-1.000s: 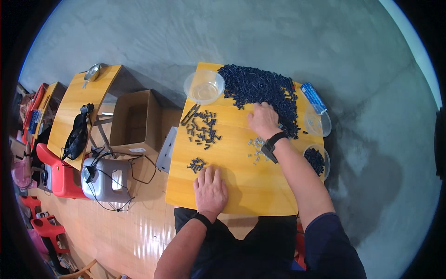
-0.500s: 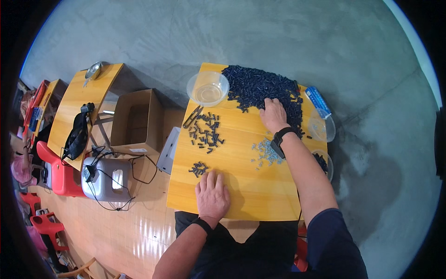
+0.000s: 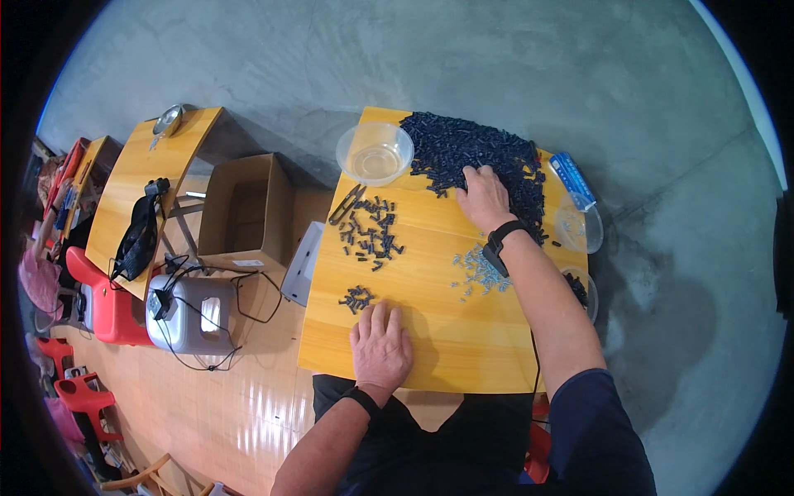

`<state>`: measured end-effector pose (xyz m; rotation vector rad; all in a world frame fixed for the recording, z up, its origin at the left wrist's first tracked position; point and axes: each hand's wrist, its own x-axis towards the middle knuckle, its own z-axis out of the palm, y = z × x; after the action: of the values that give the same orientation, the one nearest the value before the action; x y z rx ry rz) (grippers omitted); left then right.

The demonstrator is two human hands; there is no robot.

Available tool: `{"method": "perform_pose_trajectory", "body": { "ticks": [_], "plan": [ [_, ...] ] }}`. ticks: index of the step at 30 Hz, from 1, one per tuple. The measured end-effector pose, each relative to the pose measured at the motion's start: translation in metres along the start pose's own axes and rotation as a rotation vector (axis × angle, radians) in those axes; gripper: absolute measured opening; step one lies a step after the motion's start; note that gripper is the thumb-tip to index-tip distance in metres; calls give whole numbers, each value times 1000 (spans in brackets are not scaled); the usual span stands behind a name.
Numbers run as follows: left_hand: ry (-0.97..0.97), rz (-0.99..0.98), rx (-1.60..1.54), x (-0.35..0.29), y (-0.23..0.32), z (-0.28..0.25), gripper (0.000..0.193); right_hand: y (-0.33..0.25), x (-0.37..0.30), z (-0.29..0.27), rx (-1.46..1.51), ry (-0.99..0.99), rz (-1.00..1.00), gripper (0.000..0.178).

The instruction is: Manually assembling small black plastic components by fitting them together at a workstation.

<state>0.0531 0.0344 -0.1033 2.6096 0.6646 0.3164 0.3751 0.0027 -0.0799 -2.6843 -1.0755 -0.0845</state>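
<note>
My left hand [image 3: 382,347] lies flat on the yellow wooden table [image 3: 430,331], fingers stretched forward and holding nothing. Just beyond its fingertips is a small cluster of short dark pieces [image 3: 356,299]. My right hand [image 3: 485,198] reaches to the near edge of a large heap of small dark pieces [image 3: 471,149]. Its fingers are bent down and its thumb stands apart; nothing shows in its grasp, though the fingertips are partly hidden. Under that wrist sits a scatter of small pale blue-grey pieces [image 3: 480,271]. More loose dark pieces [image 3: 372,231] lie left, beside dark thread snips [image 3: 346,204].
A clear round bowl [image 3: 375,155] stands at the table's far left corner. Along the right edge are a blue box [image 3: 572,182], a clear tub [image 3: 581,225] and another tub [image 3: 592,296] with dark pieces. Left on the floor are an open cardboard box [image 3: 244,215] and a grey stool [image 3: 192,314].
The view has shifted slightly. My right hand's fingers have moved a little at the edge of the dark heap. My left hand rests in the same place.
</note>
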Motion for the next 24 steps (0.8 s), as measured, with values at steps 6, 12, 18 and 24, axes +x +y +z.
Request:
{"method": "perform_pose_trajectory", "body": {
  "ticks": [6, 12, 18, 24],
  "plan": [
    [-1, 1, 7, -1, 0, 2, 43, -5, 11, -2, -39, 167, -208, 32],
    [16, 5, 1, -1, 0, 2, 42, -6, 22, 8, -160, 44, -359, 31],
    [30, 7, -19, 0, 0, 2, 42, 12, 9, 13, -70, 160, -410, 23],
    [43, 15, -22, -1, -1, 2, 41, 23, -2, 0, 41, 228, -390, 20]
  ]
}}
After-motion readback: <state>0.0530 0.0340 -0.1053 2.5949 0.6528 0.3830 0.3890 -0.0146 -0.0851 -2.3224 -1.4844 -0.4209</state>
